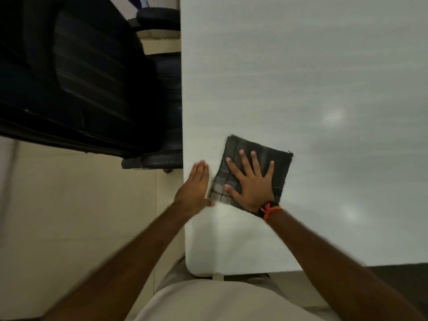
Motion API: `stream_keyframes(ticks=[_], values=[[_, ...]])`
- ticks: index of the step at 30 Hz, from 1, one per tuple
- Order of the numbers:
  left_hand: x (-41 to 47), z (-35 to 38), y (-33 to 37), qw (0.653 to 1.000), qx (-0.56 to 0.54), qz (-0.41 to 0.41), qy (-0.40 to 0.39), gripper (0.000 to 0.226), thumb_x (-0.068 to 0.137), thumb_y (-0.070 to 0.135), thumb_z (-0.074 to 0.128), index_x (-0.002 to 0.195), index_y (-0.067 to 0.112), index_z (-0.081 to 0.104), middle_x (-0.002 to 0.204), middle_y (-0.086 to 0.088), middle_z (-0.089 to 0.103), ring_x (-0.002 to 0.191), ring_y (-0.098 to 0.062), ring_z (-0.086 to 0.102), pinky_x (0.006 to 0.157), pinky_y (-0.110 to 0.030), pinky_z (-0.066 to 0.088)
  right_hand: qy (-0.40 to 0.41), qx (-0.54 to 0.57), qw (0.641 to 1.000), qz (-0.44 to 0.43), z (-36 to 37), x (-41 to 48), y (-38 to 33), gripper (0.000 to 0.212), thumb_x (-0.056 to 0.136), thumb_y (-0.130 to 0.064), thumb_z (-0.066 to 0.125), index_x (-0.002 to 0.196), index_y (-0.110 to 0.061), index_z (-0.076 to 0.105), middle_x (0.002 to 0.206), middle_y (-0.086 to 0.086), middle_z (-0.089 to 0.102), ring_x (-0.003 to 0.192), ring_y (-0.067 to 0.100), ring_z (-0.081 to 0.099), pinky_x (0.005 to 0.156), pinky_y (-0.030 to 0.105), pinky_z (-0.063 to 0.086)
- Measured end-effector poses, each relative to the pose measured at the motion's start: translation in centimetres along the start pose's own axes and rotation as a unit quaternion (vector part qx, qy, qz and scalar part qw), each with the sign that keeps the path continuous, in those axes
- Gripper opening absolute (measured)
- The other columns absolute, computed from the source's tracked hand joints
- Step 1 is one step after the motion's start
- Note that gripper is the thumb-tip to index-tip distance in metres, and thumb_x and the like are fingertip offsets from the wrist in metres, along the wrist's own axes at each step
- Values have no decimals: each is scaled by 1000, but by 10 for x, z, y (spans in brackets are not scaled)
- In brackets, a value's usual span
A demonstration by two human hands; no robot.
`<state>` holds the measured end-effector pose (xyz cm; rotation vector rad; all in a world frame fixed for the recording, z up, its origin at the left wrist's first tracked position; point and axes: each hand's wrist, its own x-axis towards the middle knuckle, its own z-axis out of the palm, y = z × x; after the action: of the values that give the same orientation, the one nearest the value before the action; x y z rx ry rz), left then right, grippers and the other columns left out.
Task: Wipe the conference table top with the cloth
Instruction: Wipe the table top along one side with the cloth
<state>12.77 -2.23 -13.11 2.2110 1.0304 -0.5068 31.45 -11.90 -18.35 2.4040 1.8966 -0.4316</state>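
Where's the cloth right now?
In the head view, the cloth lies flat on the table top near its left edge, under the right hand, with the left hand beside it.

right hand [252, 184] flat on cloth [275, 163], table [324, 77]

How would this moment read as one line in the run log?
phase: wipe | right hand: flat on cloth | left hand: open at table edge | chair: beside table

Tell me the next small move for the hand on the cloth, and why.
Probably slide the right hand, spread flat on the cloth, away from the left edge of the table top: the left hand is there, and most surface lies beyond.
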Motion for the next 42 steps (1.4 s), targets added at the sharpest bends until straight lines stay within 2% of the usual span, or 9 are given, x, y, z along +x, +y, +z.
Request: stream_keyframes(ticks=[2, 6, 9, 15, 21, 23, 30, 38, 42], values=[[13, -7, 4, 1000, 3, -3, 2, 122, 82, 41, 76, 153, 1, -14, 163, -13, -20, 151, -26, -18, 117, -27, -7, 9, 12, 1000, 24, -4, -4, 41, 80, 90, -79, 27, 160, -48, 5, 172, -4, -1, 158, 30, 0, 111, 80, 0], [27, -14, 16, 998, 54, 3, -16, 128, 78, 47, 78, 154, 3, -16, 163, -12, -22, 150, -32, -19, 120, -34, -2, 44, 70, 949, 303, -15, 0, 143, 83, 87, -85, 12, 160, -47, 4, 172, 2, 3, 157, 35, 2, 107, 84, 5], [45, -21, 26, 995, 94, -16, -19, 130, 75, 58, 76, 155, 12, -16, 163, -11, -21, 148, -39, -20, 121, -48, -2, 69, 90, 915, 388, -22, 19, 138, 88, 86, -86, 4, 161, -41, 3, 171, 9, 5, 155, 42, 5, 103, 86, 10], [97, -58, 38, 994, 67, -84, -4, 137, 65, 62, 82, 156, 25, -13, 164, -6, -19, 146, -52, -12, 119, -60, 15, 35, 26, 994, 98, -12, 49, 57, 77, 92, -79, 24, 160, -47, 6, 171, -4, 4, 157, 32, 2, 106, 81, -7], [131, -79, 45, 991, 60, -115, -23, 147, 56, 56, 90, 155, 31, -16, 162, 1, -25, 143, -55, -16, 112, -69, 14, 49, 97, 919, 379, -44, 72, 220, 78, 87, -78, 4, 159, -49, 1, 172, -1, 1, 157, 33, -3, 106, 85, 5], [137, -81, 47, 991, 55, -122, -17, 146, 56, 57, 89, 155, 35, -15, 162, 2, -24, 143, -55, -16, 111, -70, 17, 51, 96, 906, 408, -53, 96, 230, 79, 87, -76, 1, 160, -45, -2, 172, 2, -4, 156, 37, -5, 106, 84, 5], [155, -78, 48, 988, 54, -146, -14, 153, 47, 62, 90, 146, 46, -26, 161, -5, -26, 146, -53, -11, 113, -72, 14, 44, 42, 996, 72, -43, 159, 103, 70, 94, -71, 27, 159, -47, 16, 171, -3, 11, 157, 31, 5, 109, 80, -4], [159, -79, 49, 985, 37, -167, -6, 151, 49, 53, 93, 150, 46, -19, 160, -1, -23, 142, -59, -11, 113, -70, 17, 52, 92, 926, 362, -77, 170, 271, 71, 96, -72, 13, 160, -45, 0, 172, 1, -3, 157, 35, -7, 107, 83, 3], [162, -81, 52, 985, 37, -167, -7, 153, 48, 53, 94, 149, 46, -22, 160, -4, -25, 143, -58, -6, 113, -71, 15, 56, 79, 967, 235, -68, 196, 179, 70, 97, -68, 22, 161, -42, 7, 171, 4, 0, 156, 39, -6, 107, 84, -5]])
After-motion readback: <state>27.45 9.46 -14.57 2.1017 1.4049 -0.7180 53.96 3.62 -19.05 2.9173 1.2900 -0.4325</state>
